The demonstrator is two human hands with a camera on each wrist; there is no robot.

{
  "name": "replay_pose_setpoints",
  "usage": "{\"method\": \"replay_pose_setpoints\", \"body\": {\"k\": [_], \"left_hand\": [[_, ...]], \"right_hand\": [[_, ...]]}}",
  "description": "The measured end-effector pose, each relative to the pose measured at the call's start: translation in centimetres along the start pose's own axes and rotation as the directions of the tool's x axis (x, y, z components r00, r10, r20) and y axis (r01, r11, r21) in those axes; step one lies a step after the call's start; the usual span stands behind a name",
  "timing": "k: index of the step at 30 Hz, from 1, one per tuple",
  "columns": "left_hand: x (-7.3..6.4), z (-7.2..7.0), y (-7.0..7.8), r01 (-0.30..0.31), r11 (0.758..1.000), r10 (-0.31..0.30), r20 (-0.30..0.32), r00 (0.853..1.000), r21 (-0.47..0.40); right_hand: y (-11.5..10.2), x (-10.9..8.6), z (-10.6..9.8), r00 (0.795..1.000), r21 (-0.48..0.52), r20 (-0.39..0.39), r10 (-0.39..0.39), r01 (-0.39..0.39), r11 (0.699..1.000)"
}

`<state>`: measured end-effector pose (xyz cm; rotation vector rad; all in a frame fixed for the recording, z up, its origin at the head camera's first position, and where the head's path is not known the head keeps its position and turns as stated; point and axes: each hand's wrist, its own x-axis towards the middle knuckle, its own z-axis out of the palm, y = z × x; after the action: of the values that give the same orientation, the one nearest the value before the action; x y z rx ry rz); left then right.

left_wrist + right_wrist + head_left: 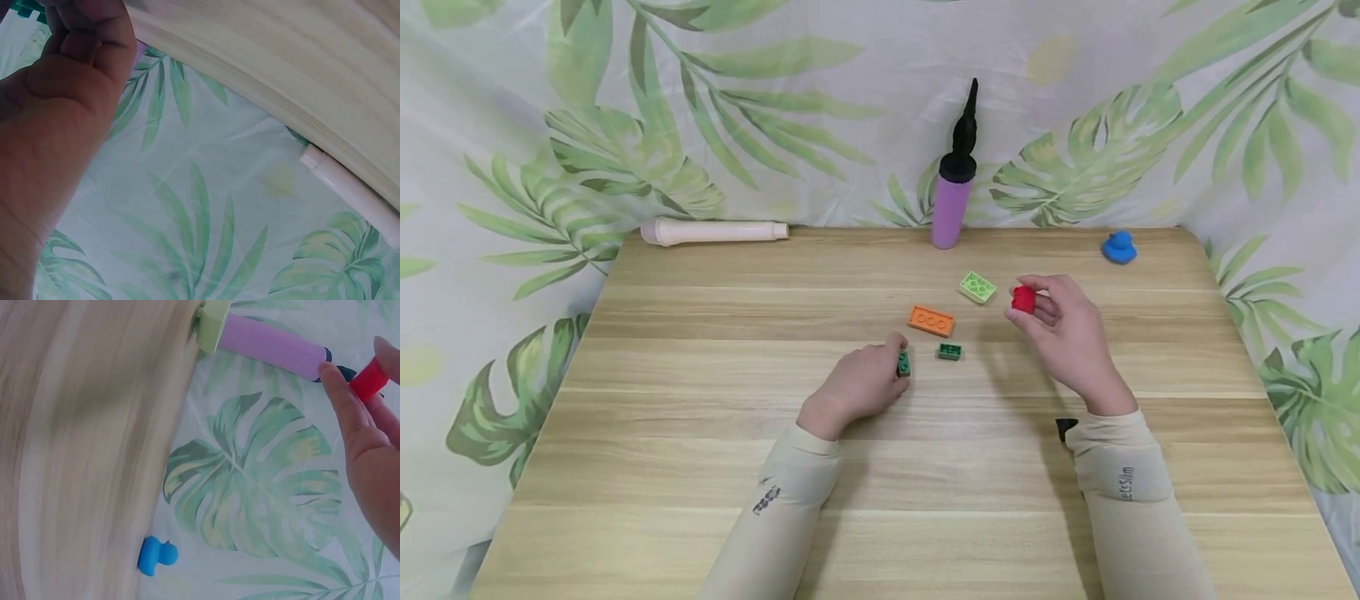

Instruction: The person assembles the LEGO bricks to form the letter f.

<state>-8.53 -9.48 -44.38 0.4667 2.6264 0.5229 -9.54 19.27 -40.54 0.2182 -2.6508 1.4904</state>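
My right hand (1067, 333) pinches a small red toy brick (1023, 299) between thumb and fingers, raised over the table; the same red brick (369, 380) shows at the right edge of the right wrist view. My left hand (861, 379) grips a dark green brick (903, 363) low over the wood, thumb and fingers on either side of it. In the left wrist view, curled fingers hide most of that brick (28, 7). Between the hands lie another small dark green brick (950, 352), an orange brick (932, 321) and a light green brick (977, 287), its hollow underside up.
A purple pump (950, 208) with a black top stands at the table's back edge. A pale microphone-shaped thing (715, 232) lies at the back left, a blue toy duck (1119, 247) at the back right. By my right sleeve is a small black piece (1064, 428).
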Motion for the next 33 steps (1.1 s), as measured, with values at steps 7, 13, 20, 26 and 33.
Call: {"method": "replay_pose_setpoints", "body": {"k": [7,13,20,26,33], "left_hand": [[0.3,0.3,0.2,-0.021,1.0,0.021,-0.003,1.0,-0.013],[0.5,0.1,0.6,-0.03,0.999,0.03,0.005,1.0,0.041],[0.0,-0.2,0.2,-0.019,0.999,0.02,-0.027,0.999,0.025],[-0.3,-0.8,-0.3,-0.011,1.0,0.012,-0.06,0.998,0.004],[-0.5,-1.0,-0.8,-0.003,1.0,0.002,-0.066,0.998,-0.01]], "right_hand": [[-0.1,-1.1,-0.1,0.999,0.122,-0.019,-0.028,0.03,0.992],[-2.3,-0.7,0.4,0.997,0.407,0.053,0.058,-0.074,0.91],[-4.0,0.7,3.5,0.973,0.574,0.229,0.015,-0.148,0.806],[-4.3,1.1,5.7,0.956,0.448,0.294,0.015,-0.152,0.881],[-4.7,1.5,5.8,0.986,0.424,0.159,-0.059,-0.014,0.906]]}}
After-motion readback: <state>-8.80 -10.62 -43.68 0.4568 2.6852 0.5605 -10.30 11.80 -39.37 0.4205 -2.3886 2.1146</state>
